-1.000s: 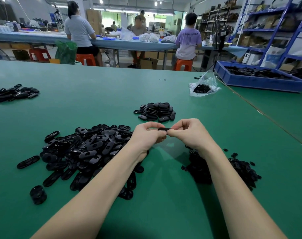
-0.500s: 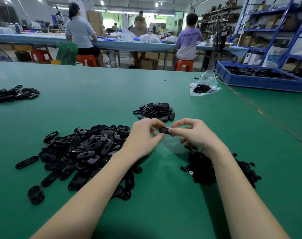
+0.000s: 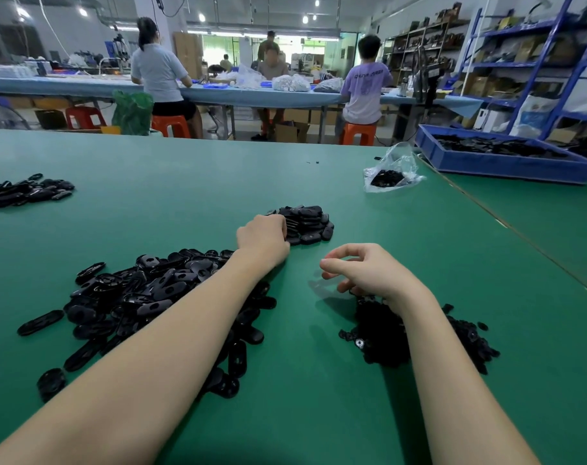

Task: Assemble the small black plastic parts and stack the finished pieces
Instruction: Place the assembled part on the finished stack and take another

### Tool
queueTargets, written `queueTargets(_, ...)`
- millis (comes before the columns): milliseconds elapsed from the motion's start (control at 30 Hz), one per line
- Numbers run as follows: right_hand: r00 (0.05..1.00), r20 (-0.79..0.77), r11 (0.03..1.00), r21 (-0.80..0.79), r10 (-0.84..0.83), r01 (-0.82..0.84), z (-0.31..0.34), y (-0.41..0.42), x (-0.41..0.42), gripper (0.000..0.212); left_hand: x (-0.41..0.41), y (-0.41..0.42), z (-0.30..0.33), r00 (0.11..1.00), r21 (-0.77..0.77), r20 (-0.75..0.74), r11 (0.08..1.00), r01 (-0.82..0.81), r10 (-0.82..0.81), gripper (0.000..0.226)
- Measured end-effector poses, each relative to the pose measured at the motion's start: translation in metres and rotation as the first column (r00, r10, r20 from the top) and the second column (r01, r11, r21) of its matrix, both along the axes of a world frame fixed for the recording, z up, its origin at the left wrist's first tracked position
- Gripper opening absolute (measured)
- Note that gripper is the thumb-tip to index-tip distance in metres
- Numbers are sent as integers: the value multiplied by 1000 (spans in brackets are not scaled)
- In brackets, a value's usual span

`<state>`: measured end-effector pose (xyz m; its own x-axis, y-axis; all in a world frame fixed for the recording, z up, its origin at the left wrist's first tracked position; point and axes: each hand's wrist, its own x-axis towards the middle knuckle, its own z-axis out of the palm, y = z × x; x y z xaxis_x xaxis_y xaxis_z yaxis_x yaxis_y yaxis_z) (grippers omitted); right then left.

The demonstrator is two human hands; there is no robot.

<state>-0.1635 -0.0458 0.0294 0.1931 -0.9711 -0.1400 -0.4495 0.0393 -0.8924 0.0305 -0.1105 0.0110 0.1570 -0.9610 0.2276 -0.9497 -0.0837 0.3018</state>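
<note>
The finished pieces [image 3: 305, 224] sit in a small heap on the green tabletop [image 3: 184, 182], far of centre. The left hand [image 3: 263, 241] rests at that heap's near left edge, fingers curled downward; whether it grips a piece I cannot tell. The right hand [image 3: 365, 273] hangs loosely curled, holding nothing, above the near right pile of small inserts [image 3: 382, 333]. The oval shells [image 3: 144, 297] lie near left, under the left forearm. The risk, as I judge it: a careless set-down could topple the heap, or the forearm could drag shells away.
</note>
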Motion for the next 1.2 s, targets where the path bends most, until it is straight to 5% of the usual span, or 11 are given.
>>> queueTargets(667, 985, -117, 992, -4, 126, -128, 1, 2, 7, 13, 51, 43, 12, 973, -2, -228, 1000, 25, -24, 11)
queueTargets(1033, 944, -256, 972, -55, 208, -229, -6, 4, 33, 8, 85, 67, 8, 996, 125, -89, 992, -6, 17, 41)
queueTargets(1200, 928, -292, 965, -58, 230, -257, -8, 4, 35, 10, 83, 69, 5, 999, 169, -50, 986, 16, -8, 37)
